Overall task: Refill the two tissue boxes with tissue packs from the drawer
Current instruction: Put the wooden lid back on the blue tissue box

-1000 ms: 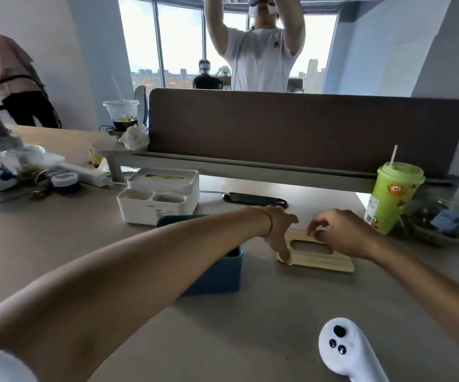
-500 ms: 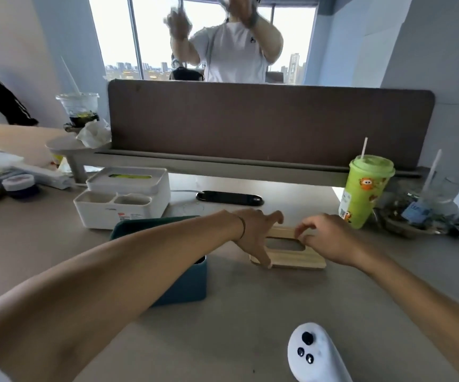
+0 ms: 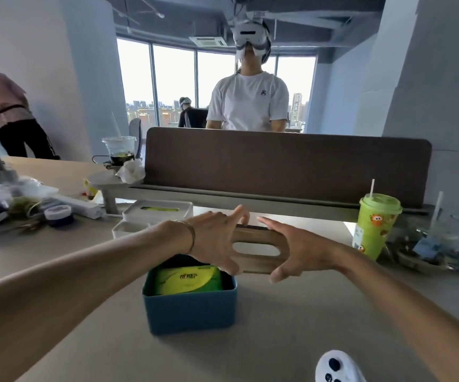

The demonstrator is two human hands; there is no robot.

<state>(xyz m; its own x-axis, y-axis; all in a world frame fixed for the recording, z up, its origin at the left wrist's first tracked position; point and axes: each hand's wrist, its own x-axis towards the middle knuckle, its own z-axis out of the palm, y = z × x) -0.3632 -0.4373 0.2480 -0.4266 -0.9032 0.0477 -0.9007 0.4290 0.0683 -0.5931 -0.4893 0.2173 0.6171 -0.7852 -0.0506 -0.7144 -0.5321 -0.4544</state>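
Red logo on tissue pack [image 3: 188, 279] (characters too blurred), nothing legible

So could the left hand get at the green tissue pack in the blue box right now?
Probably not at once: the left hand and right hand both grip the slotted wooden lid. The green tissue pack lies uncovered in the open blue box, so once the lid is released, likely yes.

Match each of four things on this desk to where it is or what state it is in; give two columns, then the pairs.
1. wooden lid
2. green tissue pack
3. green cup
4. white tissue box

A. at the right, straw in its top
B. held between both hands
C. lid on, behind the left forearm
D. lying inside the open blue box

Pairs: 1-B, 2-D, 3-A, 4-C
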